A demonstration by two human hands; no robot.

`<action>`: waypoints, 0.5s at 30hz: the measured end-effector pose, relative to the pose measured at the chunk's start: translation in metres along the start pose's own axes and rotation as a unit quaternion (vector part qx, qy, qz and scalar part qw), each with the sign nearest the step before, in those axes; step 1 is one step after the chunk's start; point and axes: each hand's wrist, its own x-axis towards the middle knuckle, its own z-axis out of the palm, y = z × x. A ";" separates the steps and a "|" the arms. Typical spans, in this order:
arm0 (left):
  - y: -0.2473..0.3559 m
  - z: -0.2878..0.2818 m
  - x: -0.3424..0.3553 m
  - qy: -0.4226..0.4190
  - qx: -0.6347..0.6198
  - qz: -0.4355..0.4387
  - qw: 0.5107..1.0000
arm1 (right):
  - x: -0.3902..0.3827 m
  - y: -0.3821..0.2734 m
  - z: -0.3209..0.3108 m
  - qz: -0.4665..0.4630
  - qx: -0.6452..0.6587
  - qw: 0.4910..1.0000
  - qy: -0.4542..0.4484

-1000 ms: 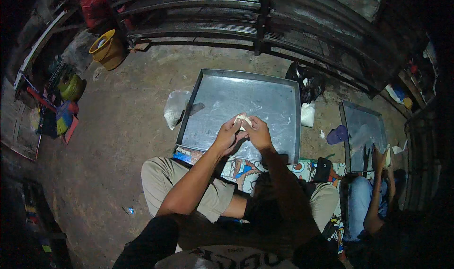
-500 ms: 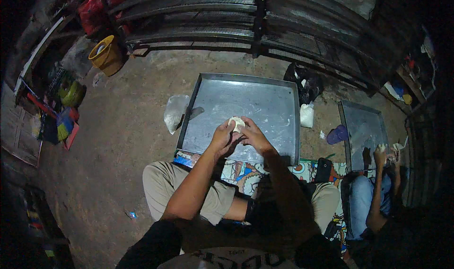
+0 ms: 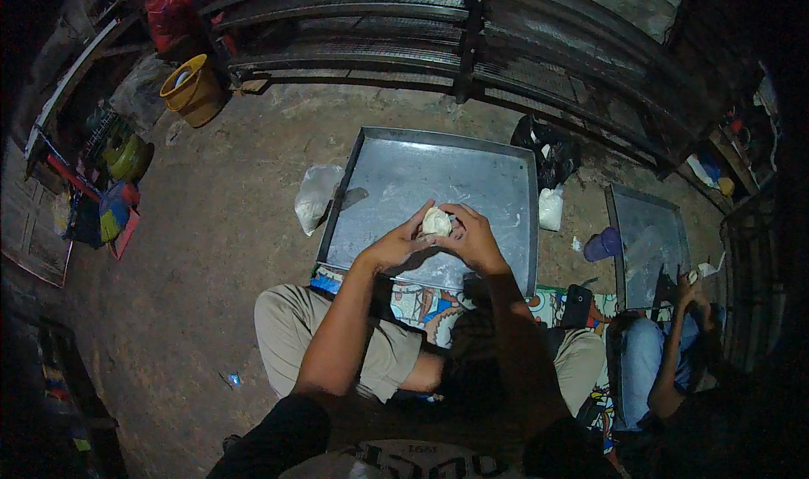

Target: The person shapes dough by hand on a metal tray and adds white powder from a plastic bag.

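Observation:
Both my hands are cupped round a pale lump of what looks like dough (image 3: 436,220), above a large metal tray (image 3: 497,176) streaked with white powder. My left hand (image 3: 404,239) grips it from the left, my right hand (image 3: 468,239) from the right, fingers curved around it. A clear bag of white powder (image 3: 313,197) lies left of the tray, and a smaller white bag (image 3: 550,209) sits to its right. The tray's near edge rests by a patterned mat (image 3: 409,302) under my bent legs.
A co-worker's hands (image 3: 691,285) hold something pale by a second tray (image 3: 649,205) at the right. A purple container (image 3: 600,243), black plastic bag (image 3: 548,146) and dark phone (image 3: 577,306) are nearby. Metal racks (image 3: 354,28), a yellow bucket (image 3: 192,91) and a colourful duster (image 3: 114,209) line the edges.
My hands have spread slightly outward and rotated round the pale lump, which shows more openly between them. The co-worker's hands have shifted position.

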 end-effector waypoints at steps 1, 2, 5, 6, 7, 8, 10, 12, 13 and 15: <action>0.000 0.002 0.002 0.007 0.041 0.012 0.999 | 0.000 0.003 0.001 0.010 0.017 1.000 0.005; -0.002 0.005 0.004 0.026 0.070 0.052 0.996 | 0.001 0.006 0.001 0.018 0.027 0.999 0.020; -0.006 0.009 0.008 0.038 0.005 0.092 0.995 | 0.000 0.004 -0.007 0.074 0.053 0.996 0.016; -0.009 0.013 0.009 0.088 -0.003 0.114 0.989 | 0.000 0.005 -0.005 0.061 0.061 0.996 0.030; -0.013 0.013 0.011 0.095 -0.013 0.113 0.989 | 0.000 0.006 -0.005 0.050 0.049 0.997 0.036; -0.016 0.013 0.014 0.101 -0.024 0.112 0.988 | 0.000 0.007 -0.004 0.039 0.037 0.998 0.042; -0.014 0.021 0.013 0.151 -0.046 0.097 0.983 | 0.000 0.001 -0.004 0.036 0.046 0.997 0.054; -0.020 0.026 0.017 0.187 -0.065 0.085 0.977 | -0.001 -0.011 -0.005 0.045 -0.014 0.998 0.036; -0.024 0.026 0.018 0.206 -0.073 0.081 0.973 | -0.001 -0.017 -0.004 0.047 -0.044 0.998 0.027; -0.032 0.023 0.019 0.257 -0.083 0.093 0.958 | -0.002 -0.012 0.002 0.051 0.038 0.998 -0.006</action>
